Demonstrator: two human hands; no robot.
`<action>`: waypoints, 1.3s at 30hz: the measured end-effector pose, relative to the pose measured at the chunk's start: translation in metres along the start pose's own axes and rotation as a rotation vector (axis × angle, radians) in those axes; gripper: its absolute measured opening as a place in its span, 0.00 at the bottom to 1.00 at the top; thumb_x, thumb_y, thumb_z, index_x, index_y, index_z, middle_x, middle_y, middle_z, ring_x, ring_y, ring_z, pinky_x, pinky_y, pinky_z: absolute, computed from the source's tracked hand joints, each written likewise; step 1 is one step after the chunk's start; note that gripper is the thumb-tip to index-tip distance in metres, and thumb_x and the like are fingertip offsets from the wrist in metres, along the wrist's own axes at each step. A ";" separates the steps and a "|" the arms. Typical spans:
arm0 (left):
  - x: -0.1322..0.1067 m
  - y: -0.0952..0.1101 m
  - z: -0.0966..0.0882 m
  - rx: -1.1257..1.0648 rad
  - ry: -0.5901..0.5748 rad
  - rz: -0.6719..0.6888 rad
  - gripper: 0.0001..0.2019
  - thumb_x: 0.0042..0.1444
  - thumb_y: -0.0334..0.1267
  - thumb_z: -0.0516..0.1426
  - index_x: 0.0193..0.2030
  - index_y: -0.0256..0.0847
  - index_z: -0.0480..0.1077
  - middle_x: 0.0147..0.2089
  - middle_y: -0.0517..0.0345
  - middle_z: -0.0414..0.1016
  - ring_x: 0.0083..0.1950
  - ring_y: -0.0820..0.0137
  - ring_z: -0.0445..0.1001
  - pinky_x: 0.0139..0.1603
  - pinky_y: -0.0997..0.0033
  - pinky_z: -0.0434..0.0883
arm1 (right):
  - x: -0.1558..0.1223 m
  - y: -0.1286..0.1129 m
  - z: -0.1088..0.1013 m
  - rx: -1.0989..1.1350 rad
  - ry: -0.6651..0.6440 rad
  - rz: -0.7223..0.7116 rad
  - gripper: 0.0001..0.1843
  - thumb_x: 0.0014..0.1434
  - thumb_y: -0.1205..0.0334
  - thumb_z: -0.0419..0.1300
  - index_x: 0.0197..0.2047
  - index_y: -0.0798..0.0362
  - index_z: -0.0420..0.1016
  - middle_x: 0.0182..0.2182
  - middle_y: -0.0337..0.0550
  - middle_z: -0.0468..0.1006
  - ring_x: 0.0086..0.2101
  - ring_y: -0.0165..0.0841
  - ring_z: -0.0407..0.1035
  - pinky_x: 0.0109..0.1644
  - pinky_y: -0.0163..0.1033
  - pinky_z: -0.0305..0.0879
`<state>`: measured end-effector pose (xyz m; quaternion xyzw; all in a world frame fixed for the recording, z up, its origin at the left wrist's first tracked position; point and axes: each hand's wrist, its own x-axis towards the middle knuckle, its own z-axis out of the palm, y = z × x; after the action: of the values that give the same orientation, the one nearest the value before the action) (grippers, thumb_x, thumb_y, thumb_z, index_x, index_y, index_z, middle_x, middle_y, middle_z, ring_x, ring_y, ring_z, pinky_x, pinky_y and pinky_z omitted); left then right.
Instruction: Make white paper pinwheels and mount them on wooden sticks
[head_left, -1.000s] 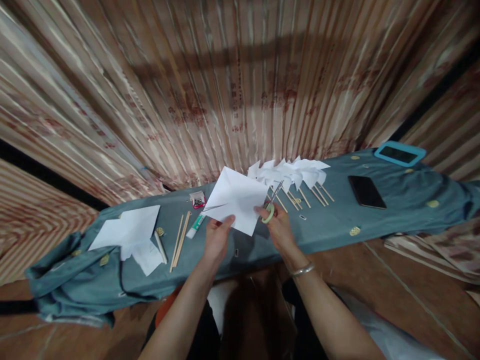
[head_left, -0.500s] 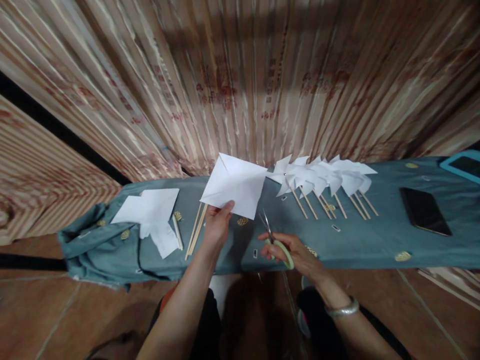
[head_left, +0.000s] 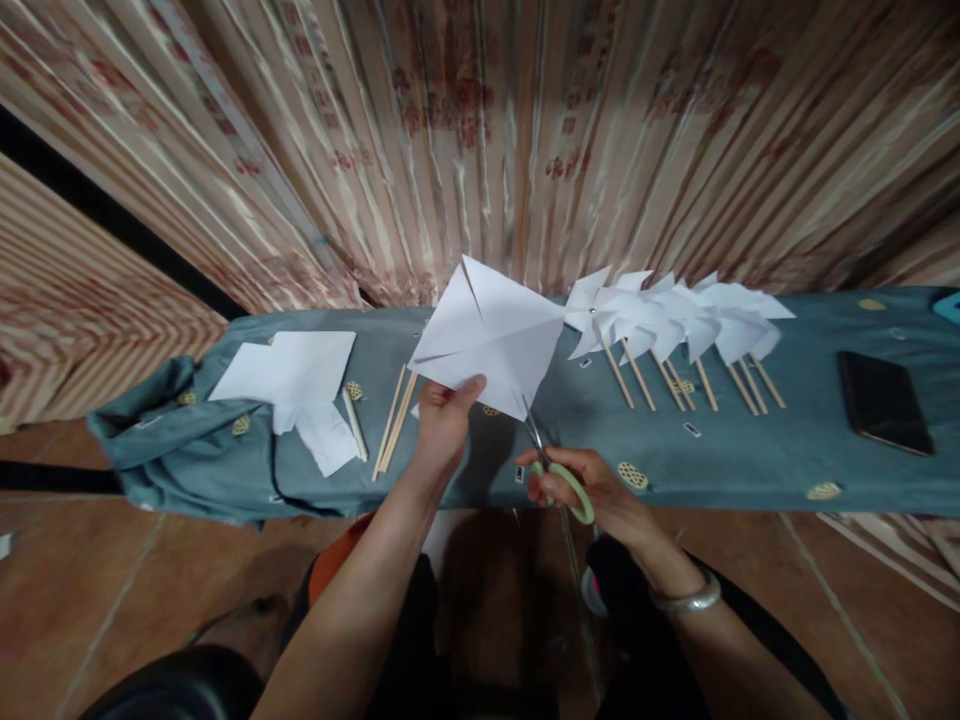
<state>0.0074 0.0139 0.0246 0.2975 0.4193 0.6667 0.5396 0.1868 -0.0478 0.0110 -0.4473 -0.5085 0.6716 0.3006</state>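
Note:
My left hand [head_left: 442,425] pinches the lower edge of a white square paper sheet [head_left: 487,335] with diagonal creases and a slit near its top, holding it up above the blue cloth-covered bench [head_left: 735,460]. My right hand [head_left: 585,485] grips green-handled scissors [head_left: 551,462]. Their blades point up and meet the sheet's lower right corner. A silver bangle sits on my right wrist.
Several finished white paper pinwheels [head_left: 675,320] on wooden sticks lie to the right on the bench. Loose white sheets [head_left: 289,370] and bare wooden sticks [head_left: 394,425] lie to the left. A black phone [head_left: 885,400] rests at the far right. A striped curtain hangs behind.
The scissors left the sheet's right side, dropped toward the bench front, and now point up at the sheet's lower corner. My left hand has turned and raised the paper.

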 end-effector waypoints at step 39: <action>-0.007 -0.003 0.006 -0.028 -0.005 -0.038 0.21 0.38 0.34 0.69 0.42 0.42 0.75 0.35 0.57 0.80 0.43 0.61 0.78 0.51 0.61 0.69 | 0.000 -0.005 0.004 0.021 0.057 0.001 0.25 0.45 0.41 0.69 0.38 0.54 0.81 0.21 0.38 0.76 0.22 0.28 0.67 0.25 0.33 0.63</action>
<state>0.0163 0.0084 0.0250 0.2836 0.4140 0.6614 0.5574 0.1828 -0.0478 0.0162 -0.4634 -0.4925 0.6639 0.3194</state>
